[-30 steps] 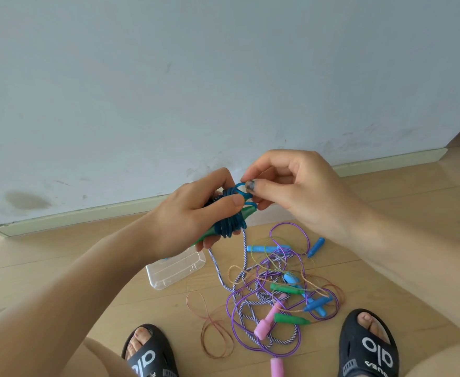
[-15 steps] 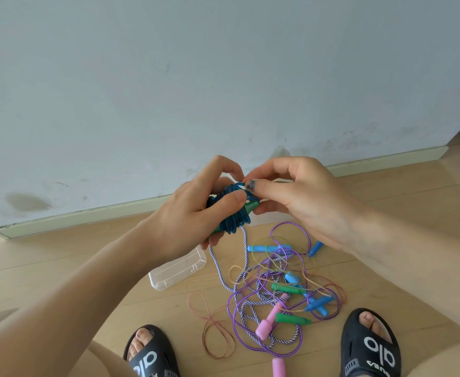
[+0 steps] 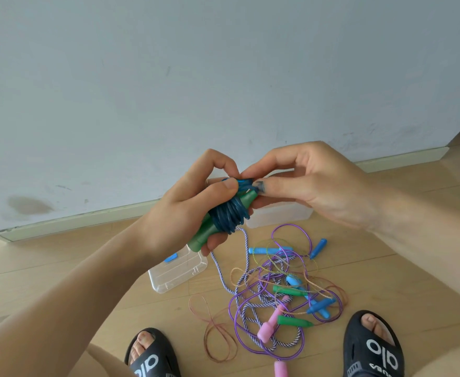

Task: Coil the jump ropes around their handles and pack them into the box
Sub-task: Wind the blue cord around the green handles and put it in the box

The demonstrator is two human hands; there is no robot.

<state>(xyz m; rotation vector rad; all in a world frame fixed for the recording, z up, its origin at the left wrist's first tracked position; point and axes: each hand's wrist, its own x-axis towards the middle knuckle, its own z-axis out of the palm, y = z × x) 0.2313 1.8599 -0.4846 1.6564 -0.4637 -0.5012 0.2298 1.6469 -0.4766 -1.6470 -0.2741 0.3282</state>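
Note:
My left hand point(image 3: 188, 208) grips a pair of green handles point(image 3: 205, 235) with dark blue rope point(image 3: 230, 216) coiled tightly round them. My right hand point(image 3: 305, 180) pinches the blue rope's end at the handles' tips. On the wooden floor below lies a tangle of jump ropes point(image 3: 275, 297): purple, striped, brownish and yellowish cords with blue, green and pink handles. A clear plastic box point(image 3: 280, 213) sits on the floor behind my hands, partly hidden by them. Its clear lid point(image 3: 177, 273) lies to the left.
A pale grey wall with a skirting board point(image 3: 74, 220) runs across the back. My two feet in black slides point(image 3: 370, 346) stand at the bottom, either side of the rope pile. A loose pink handle point(image 3: 280, 368) lies between them.
Both hands have stayed together at the bundle and shifted slightly lower. My left index finger has arched up over the coil while the right fingers keep working the rope end.

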